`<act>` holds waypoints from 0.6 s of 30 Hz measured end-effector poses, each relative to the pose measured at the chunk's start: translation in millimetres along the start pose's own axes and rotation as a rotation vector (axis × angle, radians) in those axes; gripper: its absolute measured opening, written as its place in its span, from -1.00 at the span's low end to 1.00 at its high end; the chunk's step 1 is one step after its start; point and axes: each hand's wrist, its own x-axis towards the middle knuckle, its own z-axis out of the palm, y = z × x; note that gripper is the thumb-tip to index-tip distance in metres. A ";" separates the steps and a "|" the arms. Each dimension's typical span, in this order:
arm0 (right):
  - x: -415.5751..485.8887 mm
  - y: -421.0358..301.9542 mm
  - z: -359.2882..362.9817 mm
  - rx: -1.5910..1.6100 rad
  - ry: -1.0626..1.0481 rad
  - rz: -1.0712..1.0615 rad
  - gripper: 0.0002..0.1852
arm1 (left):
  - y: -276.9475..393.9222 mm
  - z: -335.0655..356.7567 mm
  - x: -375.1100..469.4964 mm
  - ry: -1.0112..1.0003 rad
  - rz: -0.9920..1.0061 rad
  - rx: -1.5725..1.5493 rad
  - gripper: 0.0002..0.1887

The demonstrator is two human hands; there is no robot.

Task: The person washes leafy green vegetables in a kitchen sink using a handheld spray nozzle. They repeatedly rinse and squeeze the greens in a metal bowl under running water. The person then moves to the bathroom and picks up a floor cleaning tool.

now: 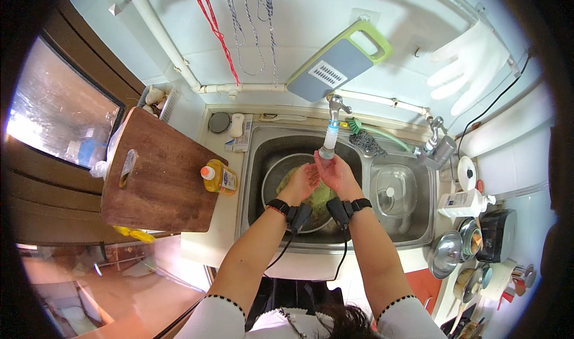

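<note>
Both hands are over the left bowl of a stainless steel sink (244, 195), below the tap (334, 108) with its clear and blue filter nozzle (331, 138). My right hand (334, 173) is cupped palm up just under the nozzle's end; I cannot tell if its fingertips touch it. My left hand (305, 182) is beside it, fingers slightly curled and near the right palm. Neither appears to hold anything. Beneath them a round metal basin (265, 177) holds yellow-green leafy vegetable matter (320, 204), partly hidden by my hands and the wrist straps.
A clear plastic container (399, 177) sits in the right sink bowl. Left of the sink are a dish soap bottle (219, 177) and a wooden cutting board (161, 177). Behind are a scrubbing brush (381, 132) and mesh scourer (367, 142). A white bottle (462, 203) lies to the right.
</note>
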 end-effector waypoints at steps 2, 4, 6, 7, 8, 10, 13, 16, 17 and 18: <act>-11.4 -5.9 0.3 -0.072 0.080 -0.052 -0.67 | -0.6 5.1 17.1 -0.087 0.035 0.007 -0.75; -30.5 -15.4 3.7 -0.140 0.127 -0.093 -0.68 | -0.3 14.6 32.8 -0.170 0.042 0.015 -0.80; -58.9 -31.3 13.0 -0.217 0.214 -0.154 -0.70 | -1.3 24.0 42.2 -0.257 0.014 0.084 -0.84; -69.8 -40.2 24.2 -0.249 0.185 -0.201 -0.70 | -2.5 28.5 44.7 -0.264 -0.011 0.091 -0.85; -79.2 -50.0 39.3 -0.247 0.188 -0.262 -0.71 | -6.1 33.8 46.5 -0.224 0.025 0.105 -0.91; -97.5 -70.4 77.4 -0.254 0.078 -0.321 -0.73 | -12.9 43.0 47.4 -0.142 0.087 0.121 -0.92; -108.3 -91.8 145.2 -0.396 -0.186 -0.306 -0.68 | -16.3 49.9 44.3 -0.112 0.133 0.215 -0.78; -120.4 -96.6 188.5 -0.482 -0.206 -0.253 -0.58 | -16.9 53.7 39.9 -0.140 0.024 -0.015 -0.71; -122.8 -95.7 197.0 -0.489 -0.261 -0.199 -0.55 | -15.9 54.2 38.2 -0.136 0.023 -0.009 -0.69; -124.3 -93.9 202.9 -0.547 -0.243 -0.146 -0.57 | -13.6 53.6 36.1 -0.149 0.006 -0.022 -0.66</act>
